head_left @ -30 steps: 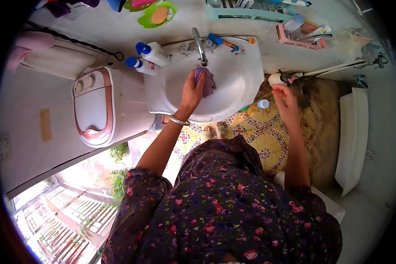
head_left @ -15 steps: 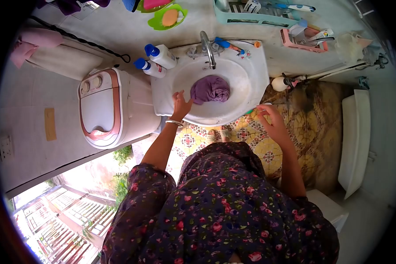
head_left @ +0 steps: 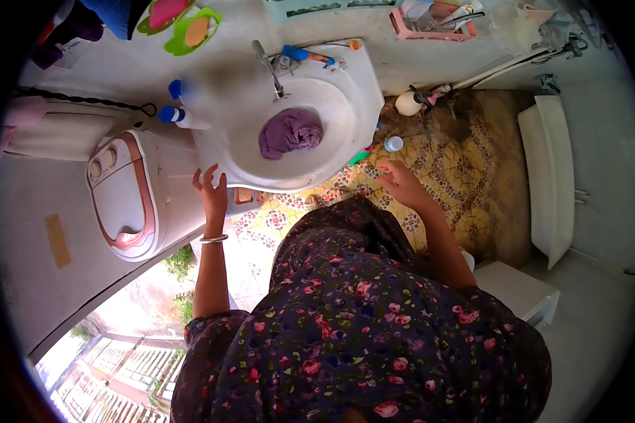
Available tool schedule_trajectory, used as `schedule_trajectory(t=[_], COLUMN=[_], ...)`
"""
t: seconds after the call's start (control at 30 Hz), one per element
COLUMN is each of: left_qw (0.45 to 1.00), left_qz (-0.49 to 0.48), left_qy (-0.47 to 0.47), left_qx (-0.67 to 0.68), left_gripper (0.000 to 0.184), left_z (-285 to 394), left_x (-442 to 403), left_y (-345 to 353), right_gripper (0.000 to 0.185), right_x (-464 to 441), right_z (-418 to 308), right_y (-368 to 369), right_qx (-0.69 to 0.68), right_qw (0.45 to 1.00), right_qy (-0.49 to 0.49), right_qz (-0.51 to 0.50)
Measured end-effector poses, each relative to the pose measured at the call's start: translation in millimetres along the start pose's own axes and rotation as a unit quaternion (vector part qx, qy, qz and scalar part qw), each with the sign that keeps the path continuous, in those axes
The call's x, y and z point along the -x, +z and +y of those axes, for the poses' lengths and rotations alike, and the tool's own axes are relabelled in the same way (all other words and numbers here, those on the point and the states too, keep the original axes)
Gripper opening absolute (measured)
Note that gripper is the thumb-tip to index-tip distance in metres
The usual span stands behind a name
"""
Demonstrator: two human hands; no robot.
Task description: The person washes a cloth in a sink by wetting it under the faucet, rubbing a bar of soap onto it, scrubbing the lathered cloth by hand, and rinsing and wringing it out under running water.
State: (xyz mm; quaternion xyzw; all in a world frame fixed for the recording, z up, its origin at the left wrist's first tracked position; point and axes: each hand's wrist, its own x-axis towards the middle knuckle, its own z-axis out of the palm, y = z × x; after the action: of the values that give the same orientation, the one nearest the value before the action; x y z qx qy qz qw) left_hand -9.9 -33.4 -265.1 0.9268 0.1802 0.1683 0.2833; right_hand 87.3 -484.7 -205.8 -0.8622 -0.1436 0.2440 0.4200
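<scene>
A bunched purple cloth (head_left: 291,132) lies in the bowl of the white sink (head_left: 346,155), below the metal faucet (head_left: 267,68). My left hand (head_left: 211,189) is raised by the sink's left front edge, fingers apart and holding nothing, with a bangle on the wrist. Off the sink's right front edge hovers my right hand (head_left: 401,185), its fingers loosely spread and nothing in them. Neither hand touches the cloth. Two white bottles with blue tops (head_left: 171,115) stand on the sink's left side, partly smeared by a blur. A blue and orange tube (head_left: 308,56) rests behind the bowl.
A small washing machine (head_left: 128,197) stands at the left. A pink basket (head_left: 434,32) and green soap dishes (head_left: 192,32) hang on the wall. A white-capped container (head_left: 394,144) is on the patterned floor (head_left: 458,176). A white basin (head_left: 549,180) leans at the right.
My left hand has moved left, away from the cloth and off the sink's bowl. The view has shifted and turned, so the sink appears further left. The cloth stays in the bowl.
</scene>
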Motion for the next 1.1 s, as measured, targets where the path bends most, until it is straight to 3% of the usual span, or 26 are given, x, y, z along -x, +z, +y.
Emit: schedule_trajectory(t=[0.1, 0.2, 0.27, 0.47, 0.63, 0.73, 0.8, 0.87, 0.93, 1.0, 1.07, 1.1], left_qw=[0.989, 0.996, 0.973, 0.972, 0.914, 0.891, 0.938, 0.925, 0.933, 0.828, 0.856, 0.894], left_qz=[-0.047, -0.042, -0.041, 0.043, 0.121, 0.084, 0.018, 0.018, 0.062, 0.08, 0.144, 0.137], left_qy=[-0.129, -0.073, -0.206, -0.216, -0.333, -0.404, -0.332, -0.377, -0.347, -0.437, -0.407, -0.381], left_qx=[0.048, 0.016, 0.094, 0.075, 0.196, 0.19, 0.097, 0.043, 0.07, 0.342, 0.283, 0.191], left_gripper=[0.034, 0.032, 0.031, 0.026, 0.026, 0.031, 0.032, 0.036, 0.046, 0.067, 0.069, 0.069], left_z=[18.0, 20.7, 50.2, 119.8, 207.1, 282.4, 287.0, 308.3, 315.7, 319.7, 306.2, 305.3], left_x=[42.4, 95.4, 118.2, 155.1, 184.4, 200.0, 222.0, 225.7, 226.8, 224.9, 229.6, 228.8], left_y=[2.7, 29.6, 40.9, 110.5, 189.2, 216.5, 233.7, 227.0, 211.3, 192.4, 189.2, 183.6], right_gripper=[0.042, 0.046, 0.045, 0.044, 0.042, 0.044, 0.042, 0.05, 0.056, 0.062, 0.077, 0.073], right_x=[-0.4, 0.4, -2.8, -7.7, -3.3, -5.2, -8.0, -9.2, -6.0, -8.2, -8.9, -3.3], right_z=[46.9, 70.2, 112.5, 180.5, 227.0, 248.9, 270.7, 288.9, 270.6, 261.7, 261.7, 253.7], right_y=[2.5, -7.2, -11.8, -63.4, -141.8, -190.0, -209.4, -221.4, -227.0, -224.9, -216.2, -211.5], right_qx=[0.032, 0.076, 0.08, 0.141, 0.266, 0.343, 0.37, 0.358, 0.32, 0.279, 0.241, 0.237], right_qw=[0.996, 0.985, 0.977, 0.955, 0.894, 0.865, 0.858, 0.879, 0.893, 0.907, 0.901, 0.923], right_qy=[0.035, 0.047, 0.055, 0.032, 0.006, 0.071, 0.059, 0.107, 0.131, 0.152, 0.146, 0.091], right_qz=[-0.082, -0.149, -0.188, -0.26, -0.359, -0.359, -0.35, -0.297, -0.29, -0.276, -0.329, -0.288])
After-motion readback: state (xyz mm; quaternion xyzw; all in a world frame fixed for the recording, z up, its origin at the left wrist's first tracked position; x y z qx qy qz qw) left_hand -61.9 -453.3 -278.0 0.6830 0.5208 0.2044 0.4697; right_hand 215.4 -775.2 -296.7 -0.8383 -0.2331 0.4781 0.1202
